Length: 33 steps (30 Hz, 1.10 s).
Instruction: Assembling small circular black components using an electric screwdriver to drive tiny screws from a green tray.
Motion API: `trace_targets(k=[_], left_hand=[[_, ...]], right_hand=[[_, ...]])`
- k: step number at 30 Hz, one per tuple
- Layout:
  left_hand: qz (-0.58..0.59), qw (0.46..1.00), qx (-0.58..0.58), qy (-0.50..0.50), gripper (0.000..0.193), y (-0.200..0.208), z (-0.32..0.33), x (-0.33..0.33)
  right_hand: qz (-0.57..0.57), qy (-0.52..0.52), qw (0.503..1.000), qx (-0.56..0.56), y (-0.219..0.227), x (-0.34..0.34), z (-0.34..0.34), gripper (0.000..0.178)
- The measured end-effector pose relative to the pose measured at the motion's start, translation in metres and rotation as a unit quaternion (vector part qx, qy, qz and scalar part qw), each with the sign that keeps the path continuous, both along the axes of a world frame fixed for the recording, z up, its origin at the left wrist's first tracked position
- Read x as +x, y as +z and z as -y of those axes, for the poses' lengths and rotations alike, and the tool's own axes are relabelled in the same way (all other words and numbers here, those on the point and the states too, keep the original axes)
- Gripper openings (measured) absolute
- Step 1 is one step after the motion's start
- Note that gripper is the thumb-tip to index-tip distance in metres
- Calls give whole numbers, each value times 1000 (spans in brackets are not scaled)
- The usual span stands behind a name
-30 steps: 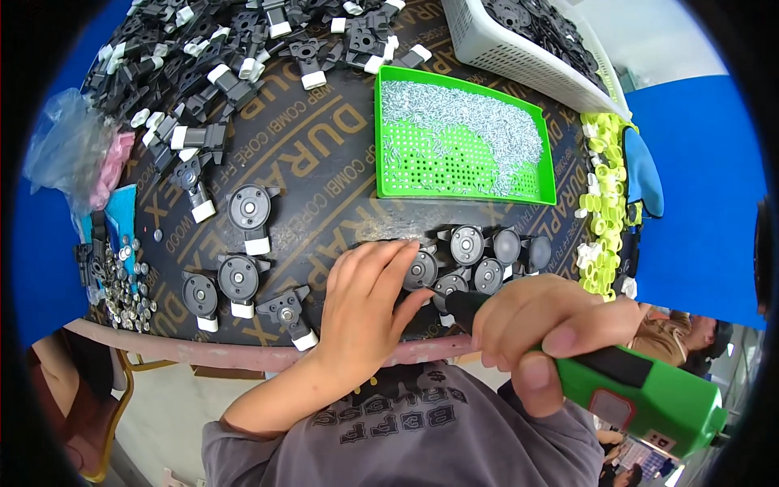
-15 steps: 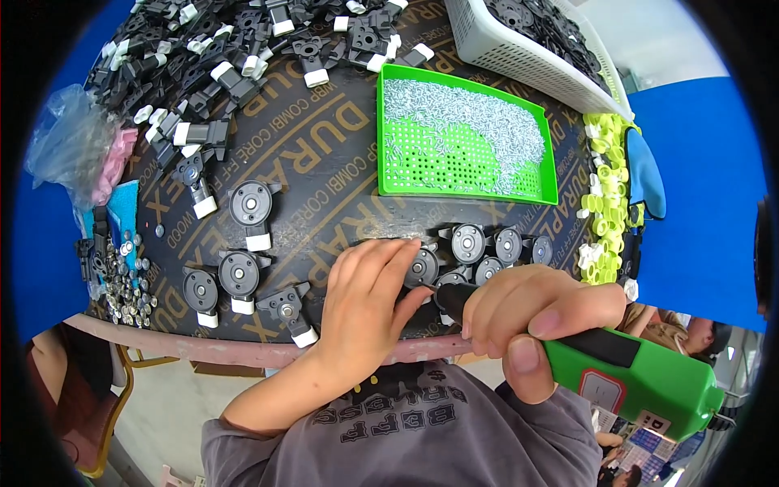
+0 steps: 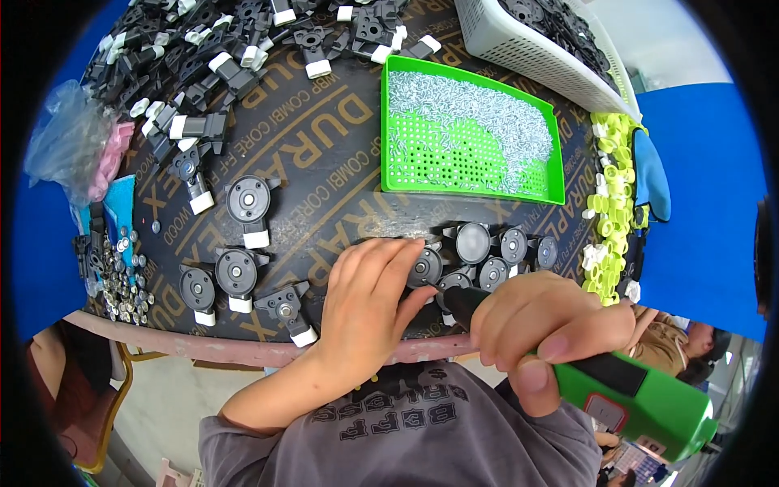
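Note:
My left hand [image 3: 365, 292] is closed round a black part with a round disc [image 3: 424, 266] on the table near the front edge; its palm covers much of the part. In my right hand [image 3: 552, 333] is a green and black electric screwdriver [image 3: 641, 398], its body pointing down to the right. The black nose of the screwdriver is aimed at the held disc, close to my left thumb; whether the bit touches a screw is too small to tell. Just right of the held part sit several similar parts with round discs [image 3: 473, 242], partly behind my right hand.
A green tray [image 3: 471, 195] of small silver screws stands beyond my hands. Left lie disc parts [image 3: 248, 199], an undisced bracket [image 3: 284, 311] and small metal pieces [image 3: 122, 300]. Black-and-white brackets [image 3: 203, 126] heap far left; a white basket [image 3: 535, 73] and yellow-green rings [image 3: 613, 219] lie right.
My right hand and the screwdriver have shifted slightly right and down, and the tool's rear end has dipped. My left hand stays on the same part. The whole view has moved a little.

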<state>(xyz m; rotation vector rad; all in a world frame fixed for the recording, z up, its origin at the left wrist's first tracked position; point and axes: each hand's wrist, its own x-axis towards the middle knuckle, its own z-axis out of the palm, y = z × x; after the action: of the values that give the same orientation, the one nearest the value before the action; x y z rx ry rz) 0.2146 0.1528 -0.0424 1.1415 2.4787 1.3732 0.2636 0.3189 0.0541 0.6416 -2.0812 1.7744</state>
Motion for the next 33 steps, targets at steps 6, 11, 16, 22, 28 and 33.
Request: trace_targets(k=[6, 11, 16, 22, 28, 33], left_hand=[[-21, 1000, -4, 5, 55, 0, -2, 2], [-10, 1000, 18, 4, 58, -4, -3, 6], [-40, 997, -61, 14, 63, 21, 9, -2], [-177, 955, -199, 130, 55, 59, 66, -84], [-82, 971, -202, 99, 43, 43, 68, -104], [-73, 981, -179, 26, 43, 39, 46, -82]], right_hand=[[-7, -125, 992, -24, -8, 8, 19, 27], [20, -173, 984, -38, -8, 10, 29, 27], [-30, -122, 985, -116, 11, 1, 8, 27], [-83, -241, 960, -118, 20, -13, -38, 23], [-119, -281, 939, -160, -12, -49, -53, 24], [-52, -264, 960, -84, -22, -56, -54, 22]])
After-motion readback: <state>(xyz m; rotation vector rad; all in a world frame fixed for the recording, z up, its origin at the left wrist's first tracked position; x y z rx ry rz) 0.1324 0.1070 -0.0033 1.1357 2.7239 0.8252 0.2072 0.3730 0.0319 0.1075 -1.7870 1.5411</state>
